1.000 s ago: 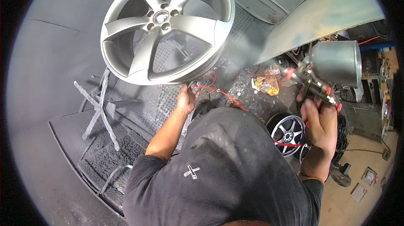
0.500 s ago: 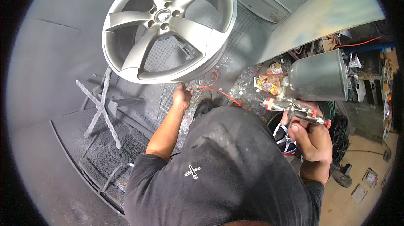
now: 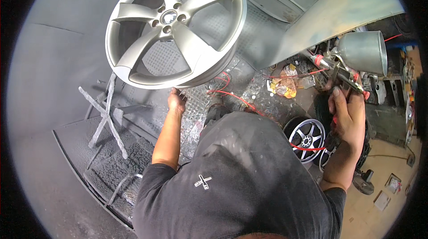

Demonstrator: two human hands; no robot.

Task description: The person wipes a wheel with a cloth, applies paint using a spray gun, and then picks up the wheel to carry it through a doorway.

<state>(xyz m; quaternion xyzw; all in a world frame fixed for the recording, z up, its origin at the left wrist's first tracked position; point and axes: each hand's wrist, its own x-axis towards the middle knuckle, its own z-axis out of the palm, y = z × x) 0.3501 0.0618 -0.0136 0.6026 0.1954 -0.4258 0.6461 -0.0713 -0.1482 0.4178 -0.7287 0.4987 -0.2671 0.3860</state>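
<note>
A silver five-spoke alloy wheel (image 3: 196,47) faces me at the upper left, raised above the floor. My left hand (image 3: 177,101) is at its lower edge, fingers closed on the rim; their tips are partly hidden there. At the right, my right hand (image 3: 347,112) is wrapped around a spray gun (image 3: 341,73) with red fittings. Its large grey metal cup (image 3: 363,53) stands out to the upper right, and the nozzle end points up and left, away from the wheel's face.
A grey, paint-crusted cross-shaped stand (image 3: 106,113) is at the left. Crumpled paper (image 3: 283,86) and a red hose (image 3: 236,98) lie on the spattered floor. Another wheel (image 3: 306,141) sits below my right arm. A large pale panel (image 3: 334,20) and cluttered shelves (image 3: 390,118) line the right.
The wheel has turned slightly clockwise, and my left hand has shifted left with its rim. My right hand has carried the spray gun up and to the right.
</note>
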